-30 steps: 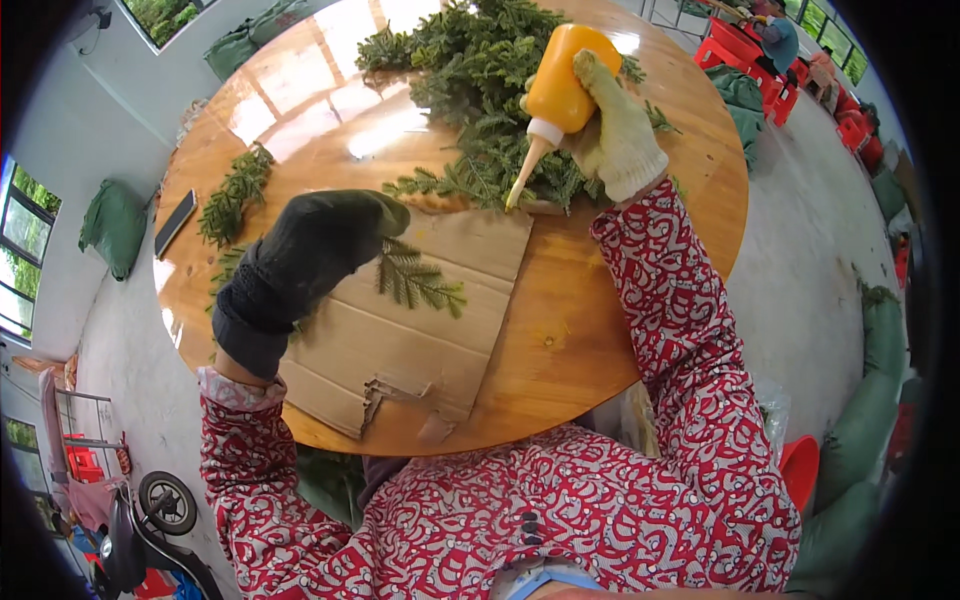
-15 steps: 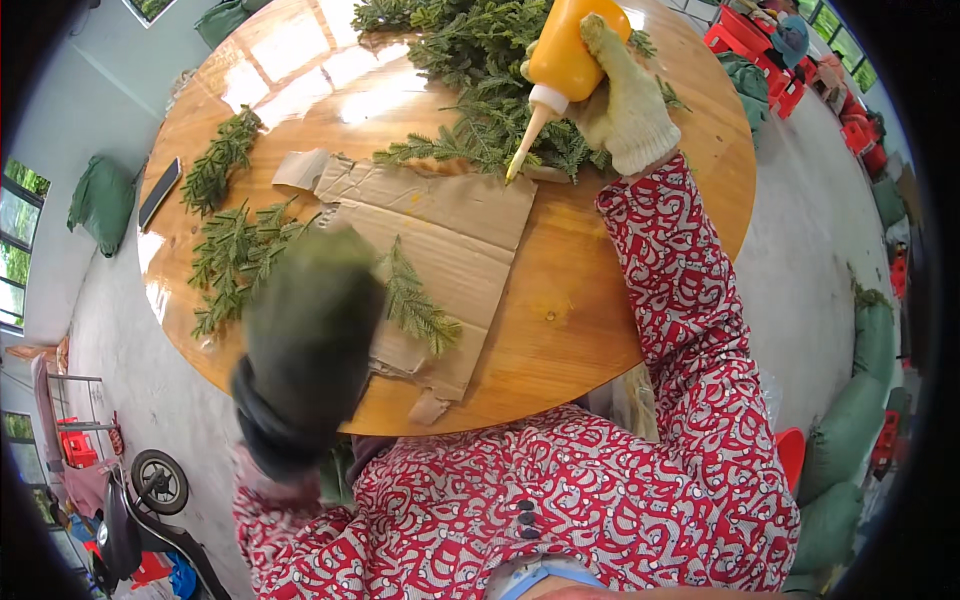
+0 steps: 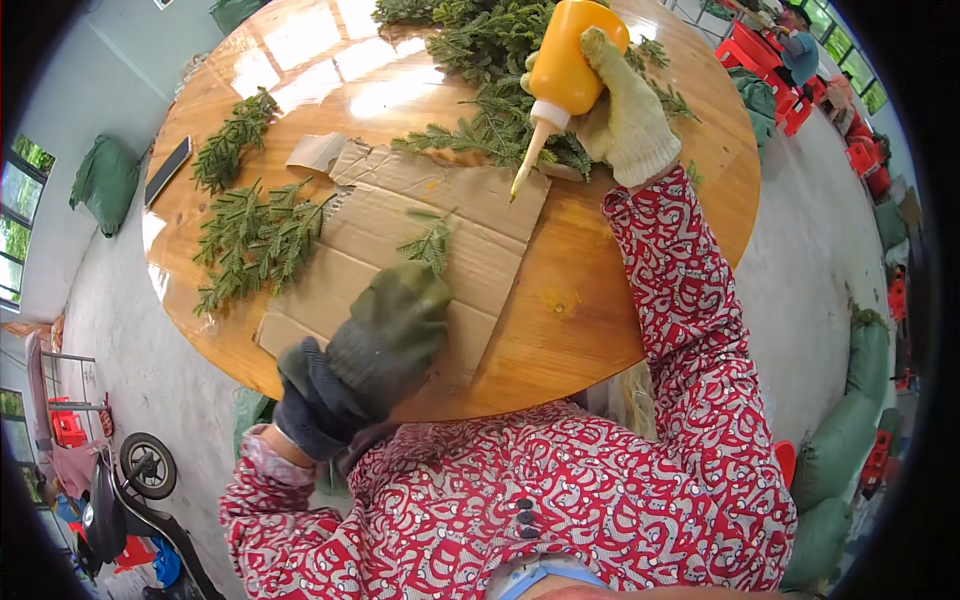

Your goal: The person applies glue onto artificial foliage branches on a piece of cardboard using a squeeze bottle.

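Note:
My right hand (image 3: pixel 632 125), in a pale work glove, is closed round a yellow squeeze bottle (image 3: pixel 575 62). The bottle is tilted with its long nozzle pointing down over the far right edge of a flat cardboard sheet (image 3: pixel 480 225). My left hand (image 3: pixel 395 310), in a dark green and grey glove, is low over the near part of the sheet. Its fingers curl onto a small green fir sprig (image 3: pixel 428 243), whose far end sticks out beyond them; the fingertips are partly hidden. The sheet lies on a round wooden table (image 3: pixel 570 300).
A heap of fir branches (image 3: pixel 490 70) covers the far side of the table. More fir sprigs (image 3: pixel 255 235) lie left of the cardboard, with a phone (image 3: pixel 168 170) near the left rim. Green sacks (image 3: pixel 845 440) and a scooter (image 3: pixel 140 510) stand on the floor.
My left hand has moved right over the cardboard and now covers part of the sprig, which has shifted. The right hand still holds the bottle, nearly in place. The view has shifted slightly.

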Demonstrator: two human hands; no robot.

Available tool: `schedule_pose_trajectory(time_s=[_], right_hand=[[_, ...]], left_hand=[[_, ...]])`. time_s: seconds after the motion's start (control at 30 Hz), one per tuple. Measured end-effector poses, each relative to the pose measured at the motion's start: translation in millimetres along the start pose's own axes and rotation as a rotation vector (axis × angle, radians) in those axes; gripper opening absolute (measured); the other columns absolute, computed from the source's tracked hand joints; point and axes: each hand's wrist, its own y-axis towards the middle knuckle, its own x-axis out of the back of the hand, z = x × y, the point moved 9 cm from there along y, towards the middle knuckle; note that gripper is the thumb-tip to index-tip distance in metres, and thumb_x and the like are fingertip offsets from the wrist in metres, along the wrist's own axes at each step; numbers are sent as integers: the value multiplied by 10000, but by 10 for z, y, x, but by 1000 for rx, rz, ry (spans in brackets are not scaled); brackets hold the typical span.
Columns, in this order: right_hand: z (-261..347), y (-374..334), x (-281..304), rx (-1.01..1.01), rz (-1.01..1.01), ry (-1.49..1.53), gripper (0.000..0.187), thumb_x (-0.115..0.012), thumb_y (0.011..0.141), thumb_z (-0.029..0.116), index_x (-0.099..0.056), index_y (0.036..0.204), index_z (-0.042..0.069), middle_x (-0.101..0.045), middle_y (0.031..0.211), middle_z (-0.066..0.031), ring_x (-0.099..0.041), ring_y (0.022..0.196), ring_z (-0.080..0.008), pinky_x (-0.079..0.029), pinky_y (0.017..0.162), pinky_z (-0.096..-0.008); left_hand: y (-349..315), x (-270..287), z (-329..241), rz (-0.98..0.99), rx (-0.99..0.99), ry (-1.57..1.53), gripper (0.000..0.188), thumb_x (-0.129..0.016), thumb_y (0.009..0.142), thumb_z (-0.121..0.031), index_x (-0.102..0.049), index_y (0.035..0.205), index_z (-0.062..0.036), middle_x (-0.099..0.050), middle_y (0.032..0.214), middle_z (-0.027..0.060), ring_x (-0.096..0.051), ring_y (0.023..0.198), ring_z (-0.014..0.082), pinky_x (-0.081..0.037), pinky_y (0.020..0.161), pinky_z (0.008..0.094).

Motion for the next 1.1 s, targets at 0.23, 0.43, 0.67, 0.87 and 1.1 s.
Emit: schedule_pose_trajectory(time_s=[0.23,0.43,0.67,0.87,1.1], right_hand=[[-12,-99,-241,-16,48,39,485,-589,955,354,-468,1290,25,-638,1099,-202,-662,973,-326,-579,774,-436],[-52,-201,-394,-50,66,40,495,-533,980,371,-446,1312,15,-622,1146,-223,-647,1026,-342,-581,804,-446],[-29,-282,-577,-49,20,33,542,-505,983,415,-417,1345,22,-594,1202,-232,-630,1071,-346,-587,807,-444],[15,-399,-1086,33,277,-116,545,-529,973,394,-419,1347,13,-596,1206,-211,-631,1072,-322,-562,850,-435],[46,-482,-1224,92,267,-303,457,-550,964,301,-465,1300,3,-611,1171,-181,-639,1041,-293,-535,885,-424]], left_hand=[[46,262,-142,6,-70,-97,345,-626,683,-10,-648,1025,-46,-587,1210,155,-489,1239,396,-407,998,502],[-172,434,-34,-331,157,-92,302,-613,750,58,-631,1045,-4,-606,1142,191,-576,1101,407,-460,920,471],[-193,265,68,-307,425,-2,346,-680,665,19,-632,1006,-18,-610,1106,201,-581,1014,391,-471,855,445],[-192,155,145,-358,427,-44,315,-707,673,-71,-644,981,-54,-602,1039,176,-574,958,391,-456,822,470],[-120,113,129,-230,532,-49,352,-738,687,-130,-649,1020,-61,-600,1068,166,-560,1012,388,-445,862,472]])
